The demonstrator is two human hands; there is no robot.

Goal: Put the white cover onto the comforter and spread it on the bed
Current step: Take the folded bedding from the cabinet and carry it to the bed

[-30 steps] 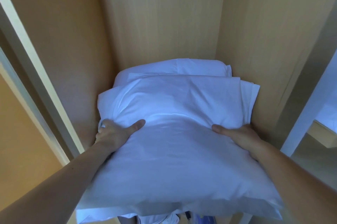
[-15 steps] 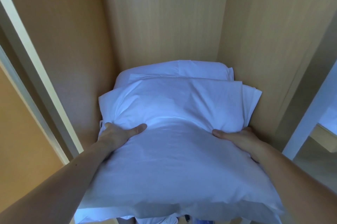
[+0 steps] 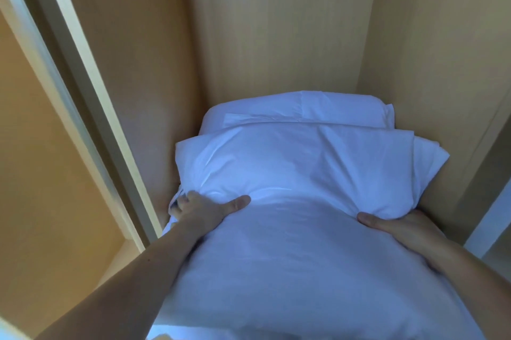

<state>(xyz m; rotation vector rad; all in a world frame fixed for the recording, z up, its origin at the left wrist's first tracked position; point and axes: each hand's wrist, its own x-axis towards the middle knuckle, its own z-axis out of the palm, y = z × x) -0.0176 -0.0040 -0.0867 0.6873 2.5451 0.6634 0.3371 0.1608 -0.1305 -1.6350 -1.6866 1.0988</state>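
Observation:
A soft white bundle of bedding [image 3: 298, 229] fills the lower middle of the head view, inside a wooden closet. My left hand [image 3: 206, 209] grips its left side, thumb pressed on top and fingers tucked under the edge. On the opposite side my right hand [image 3: 398, 229] grips the bundle, thumb on top, fingers hidden beneath the fabric. Behind it lies a second folded white piece [image 3: 298, 108] against the closet's back. I cannot tell which piece is the cover and which the comforter.
Tan wooden closet walls [image 3: 276, 21] close in at the back and on both sides. A pale door frame [image 3: 83, 90] runs diagonally at the left. A white frame edge [image 3: 495, 218] shows at the far right.
Both hands have kept their hold on the bundle. The view has shifted slightly and the bundle sits a little nearer and lower in the frame.

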